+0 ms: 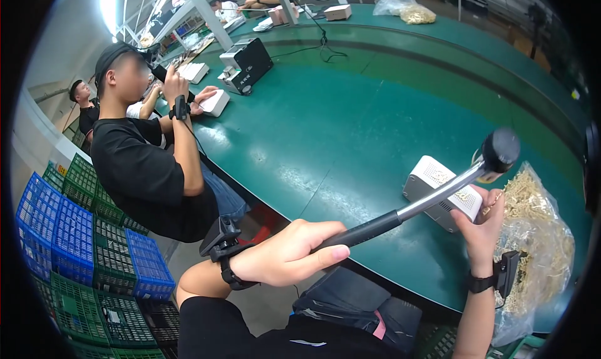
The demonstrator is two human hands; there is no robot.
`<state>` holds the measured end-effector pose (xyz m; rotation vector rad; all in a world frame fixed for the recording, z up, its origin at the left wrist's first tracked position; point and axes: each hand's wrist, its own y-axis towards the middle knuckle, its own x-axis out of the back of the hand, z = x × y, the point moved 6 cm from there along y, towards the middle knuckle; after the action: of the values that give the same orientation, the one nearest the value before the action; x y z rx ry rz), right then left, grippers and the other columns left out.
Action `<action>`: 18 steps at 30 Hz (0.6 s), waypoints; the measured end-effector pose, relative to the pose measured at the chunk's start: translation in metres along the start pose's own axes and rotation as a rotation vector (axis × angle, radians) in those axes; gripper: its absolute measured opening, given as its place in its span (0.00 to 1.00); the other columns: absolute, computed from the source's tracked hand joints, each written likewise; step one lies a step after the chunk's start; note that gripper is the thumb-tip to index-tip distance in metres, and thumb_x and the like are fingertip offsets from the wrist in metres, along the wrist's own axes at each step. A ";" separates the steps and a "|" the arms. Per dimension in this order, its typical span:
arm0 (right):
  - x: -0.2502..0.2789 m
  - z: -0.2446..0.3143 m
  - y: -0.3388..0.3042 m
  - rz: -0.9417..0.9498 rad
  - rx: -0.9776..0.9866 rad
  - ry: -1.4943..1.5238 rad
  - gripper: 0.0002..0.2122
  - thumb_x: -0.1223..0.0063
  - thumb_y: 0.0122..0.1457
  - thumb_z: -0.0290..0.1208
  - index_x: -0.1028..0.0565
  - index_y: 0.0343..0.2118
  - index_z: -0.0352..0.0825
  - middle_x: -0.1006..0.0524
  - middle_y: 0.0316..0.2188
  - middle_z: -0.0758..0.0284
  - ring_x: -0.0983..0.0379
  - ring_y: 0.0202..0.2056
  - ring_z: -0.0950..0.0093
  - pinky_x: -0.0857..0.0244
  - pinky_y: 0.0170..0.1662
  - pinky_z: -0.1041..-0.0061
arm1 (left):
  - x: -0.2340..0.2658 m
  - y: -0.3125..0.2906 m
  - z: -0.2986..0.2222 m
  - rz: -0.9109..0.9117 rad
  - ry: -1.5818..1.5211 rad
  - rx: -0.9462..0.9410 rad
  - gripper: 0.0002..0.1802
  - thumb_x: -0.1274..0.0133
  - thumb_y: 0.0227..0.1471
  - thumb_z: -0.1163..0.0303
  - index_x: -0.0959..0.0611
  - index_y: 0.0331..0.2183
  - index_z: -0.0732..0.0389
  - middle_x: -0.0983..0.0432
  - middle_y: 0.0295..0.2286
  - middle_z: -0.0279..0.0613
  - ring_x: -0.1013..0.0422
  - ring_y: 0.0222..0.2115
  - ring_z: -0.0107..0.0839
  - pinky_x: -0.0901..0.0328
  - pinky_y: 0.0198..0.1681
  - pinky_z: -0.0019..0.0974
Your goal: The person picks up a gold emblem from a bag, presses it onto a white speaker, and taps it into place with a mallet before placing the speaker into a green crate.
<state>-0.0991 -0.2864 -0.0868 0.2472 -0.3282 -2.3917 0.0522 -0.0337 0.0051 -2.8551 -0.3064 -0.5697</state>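
Observation:
My left hand (289,251) is closed around the black grip of a mallet (432,196). The mallet has a shiny metal shaft and a rounded black head, which is raised over the far right end of a white perforated box (432,171). Small beige pegs (460,193) lie on or stick up from the box's top; which, I cannot tell. At the box's right end, my right hand (482,230) grips the corner, its thumb on the near side. Just right of this hand, a clear plastic bag (551,246) spills many similar beige pegs.
A green worktable (350,140) stretches ahead. At left, a co-worker (141,146) in black stands near another white box (216,102) and a black machine (247,65). Blue and green crates (75,234) are stacked at lower left. Another clear bag (407,8) lies at the back.

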 end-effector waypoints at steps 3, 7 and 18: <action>0.003 -0.003 0.000 0.011 0.039 0.024 0.27 0.39 0.42 0.12 0.42 0.42 0.38 0.31 0.44 0.63 0.34 0.49 0.75 0.42 0.55 0.75 | -0.007 0.005 0.012 0.060 -0.062 -0.032 0.18 0.55 0.62 0.59 0.26 0.32 0.66 0.32 0.16 0.41 0.36 0.17 0.29 0.41 0.22 0.34; 0.002 -0.004 -0.001 -0.051 -0.005 -0.033 0.29 0.39 0.44 0.14 0.39 0.49 0.34 0.32 0.46 0.63 0.34 0.50 0.74 0.40 0.54 0.74 | -0.006 0.008 0.016 0.062 0.098 -0.013 0.18 0.55 0.62 0.59 0.26 0.32 0.66 0.32 0.16 0.41 0.35 0.17 0.29 0.41 0.22 0.34; -0.002 -0.004 0.002 -0.033 -0.039 -0.045 0.29 0.38 0.45 0.15 0.39 0.49 0.35 0.33 0.46 0.67 0.34 0.47 0.76 0.38 0.50 0.77 | -0.010 0.004 0.023 0.084 0.066 0.018 0.17 0.55 0.62 0.60 0.25 0.33 0.66 0.33 0.18 0.39 0.36 0.19 0.27 0.41 0.23 0.33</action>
<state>-0.0957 -0.2874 -0.0902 0.1828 -0.2998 -2.4368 0.0522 -0.0334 -0.0199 -2.8096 -0.1789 -0.6392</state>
